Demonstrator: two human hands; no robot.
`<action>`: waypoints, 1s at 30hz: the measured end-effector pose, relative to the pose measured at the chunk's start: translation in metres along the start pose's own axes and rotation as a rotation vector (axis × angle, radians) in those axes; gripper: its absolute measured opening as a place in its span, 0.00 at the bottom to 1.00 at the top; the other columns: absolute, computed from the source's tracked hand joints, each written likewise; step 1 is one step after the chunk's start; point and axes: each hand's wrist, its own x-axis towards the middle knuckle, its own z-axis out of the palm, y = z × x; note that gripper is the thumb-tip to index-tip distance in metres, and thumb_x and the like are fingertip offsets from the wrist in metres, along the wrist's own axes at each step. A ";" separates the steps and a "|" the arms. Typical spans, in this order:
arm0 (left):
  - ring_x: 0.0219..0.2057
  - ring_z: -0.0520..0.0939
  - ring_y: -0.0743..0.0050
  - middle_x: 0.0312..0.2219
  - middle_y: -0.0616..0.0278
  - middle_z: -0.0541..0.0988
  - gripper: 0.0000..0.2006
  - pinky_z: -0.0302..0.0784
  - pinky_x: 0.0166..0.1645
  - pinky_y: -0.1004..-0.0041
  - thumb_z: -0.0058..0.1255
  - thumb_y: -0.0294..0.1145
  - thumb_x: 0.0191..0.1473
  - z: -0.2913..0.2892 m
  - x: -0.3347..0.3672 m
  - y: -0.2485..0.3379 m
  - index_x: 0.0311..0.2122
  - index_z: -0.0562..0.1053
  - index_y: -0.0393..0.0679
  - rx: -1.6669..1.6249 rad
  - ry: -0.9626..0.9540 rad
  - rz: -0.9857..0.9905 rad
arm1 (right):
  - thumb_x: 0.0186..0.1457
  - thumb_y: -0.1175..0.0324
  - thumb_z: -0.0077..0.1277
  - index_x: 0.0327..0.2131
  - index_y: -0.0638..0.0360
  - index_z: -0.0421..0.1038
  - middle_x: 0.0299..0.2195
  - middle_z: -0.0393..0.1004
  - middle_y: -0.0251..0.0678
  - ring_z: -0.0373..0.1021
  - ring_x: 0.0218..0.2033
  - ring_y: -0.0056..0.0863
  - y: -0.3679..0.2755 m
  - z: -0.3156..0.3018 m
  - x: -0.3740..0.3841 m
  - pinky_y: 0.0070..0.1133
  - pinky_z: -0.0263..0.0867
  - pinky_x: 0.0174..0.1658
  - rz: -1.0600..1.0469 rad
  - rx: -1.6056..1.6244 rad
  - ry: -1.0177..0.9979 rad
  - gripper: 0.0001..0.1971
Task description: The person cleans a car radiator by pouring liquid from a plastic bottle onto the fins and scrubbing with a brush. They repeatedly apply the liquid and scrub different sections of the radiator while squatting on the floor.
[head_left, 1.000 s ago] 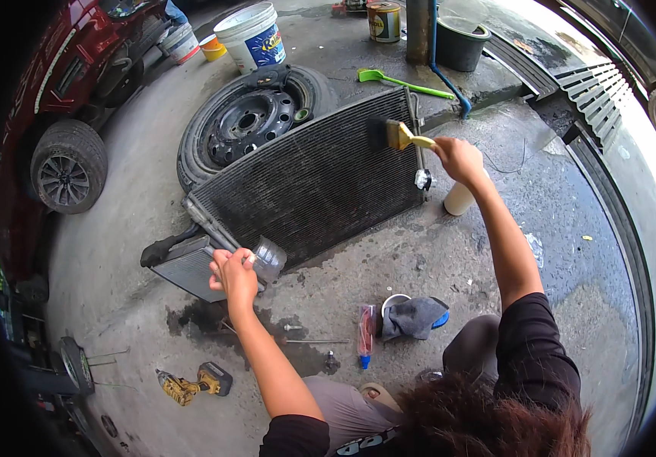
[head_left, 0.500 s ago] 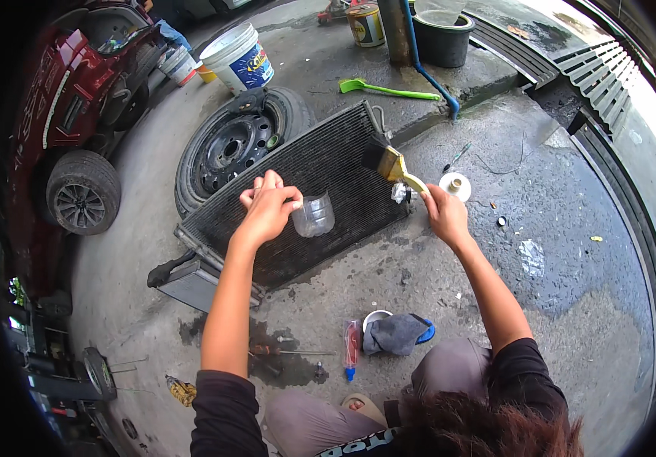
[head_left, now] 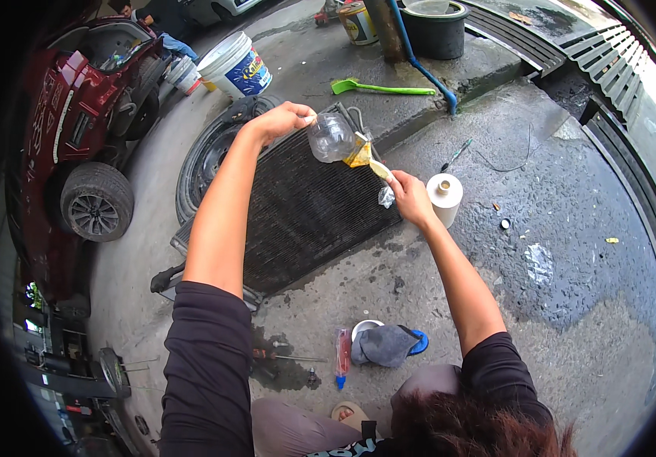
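My left hand (head_left: 280, 123) is raised over the far edge of a dark finned radiator (head_left: 305, 217), its fingers pinching the rim of a clear plastic cup (head_left: 329, 140) that looks like a cut bottle. In my right hand (head_left: 413, 199) is the pale handle of a wide paintbrush (head_left: 379, 169). The brush's yellow ferrule meets or overlaps the cup's right side; its bristles are mostly hidden. The radiator leans back against a car wheel (head_left: 204, 160) lying on the floor. Whether liquid is in the cup, I cannot tell.
A white bottle (head_left: 446, 204) stands right of my right hand. Near my knees lie a grey cap (head_left: 383, 346), a red bottle (head_left: 343, 354) and a screwdriver (head_left: 290, 357). Beyond are a green brush (head_left: 381, 88), a white bucket (head_left: 235, 67) and a red car (head_left: 88, 114). Someone is near it.
My left hand has lifted the cup up and away toward the radiator's far top edge. My right hand has drawn the paintbrush leftward, so brush and cup are now together.
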 end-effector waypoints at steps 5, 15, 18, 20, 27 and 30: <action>0.54 0.62 0.73 0.41 0.68 0.74 0.11 0.41 0.62 0.64 0.41 0.24 0.52 0.008 0.012 -0.002 0.40 0.73 0.44 -0.071 0.137 -0.081 | 0.56 0.59 0.43 0.31 0.62 0.75 0.26 0.75 0.54 0.73 0.32 0.51 -0.068 -0.018 -0.015 0.39 0.67 0.38 0.089 -0.228 0.038 0.17; 0.48 0.65 0.80 0.37 0.70 0.73 0.08 0.51 0.57 0.72 0.40 0.26 0.53 0.013 0.011 -0.011 0.36 0.73 0.43 -0.105 0.264 -0.017 | 0.56 0.58 0.44 0.27 0.62 0.73 0.22 0.75 0.50 0.73 0.27 0.50 -0.059 -0.013 -0.017 0.39 0.69 0.34 -0.027 -0.432 0.138 0.17; 0.44 0.67 0.83 0.36 0.73 0.72 0.08 0.54 0.54 0.77 0.40 0.25 0.54 0.019 0.007 -0.013 0.36 0.72 0.42 -0.096 0.231 -0.006 | 0.57 0.55 0.42 0.31 0.56 0.74 0.24 0.75 0.49 0.73 0.29 0.50 -0.015 0.000 -0.037 0.40 0.68 0.35 0.080 -0.349 0.076 0.16; 0.43 0.66 0.82 0.35 0.73 0.72 0.08 0.54 0.54 0.76 0.40 0.25 0.54 0.028 0.005 -0.008 0.36 0.72 0.42 -0.181 0.208 -0.024 | 0.57 0.55 0.43 0.33 0.55 0.74 0.24 0.75 0.50 0.73 0.28 0.50 -0.009 -0.003 -0.049 0.41 0.67 0.35 0.093 -0.366 0.063 0.16; 0.46 0.65 0.78 0.37 0.71 0.73 0.08 0.47 0.58 0.71 0.39 0.26 0.55 0.049 0.008 -0.004 0.36 0.72 0.45 -0.248 0.194 -0.057 | 0.56 0.57 0.44 0.29 0.59 0.75 0.25 0.75 0.51 0.72 0.31 0.51 -0.044 -0.017 -0.041 0.41 0.66 0.37 0.101 -0.314 0.072 0.16; 0.49 0.64 0.77 0.38 0.70 0.73 0.09 0.46 0.58 0.70 0.39 0.26 0.54 0.058 0.013 0.001 0.35 0.73 0.45 -0.302 0.302 -0.112 | 0.55 0.57 0.44 0.29 0.60 0.76 0.26 0.75 0.53 0.72 0.32 0.53 -0.073 -0.025 -0.025 0.40 0.66 0.39 0.114 -0.290 0.104 0.16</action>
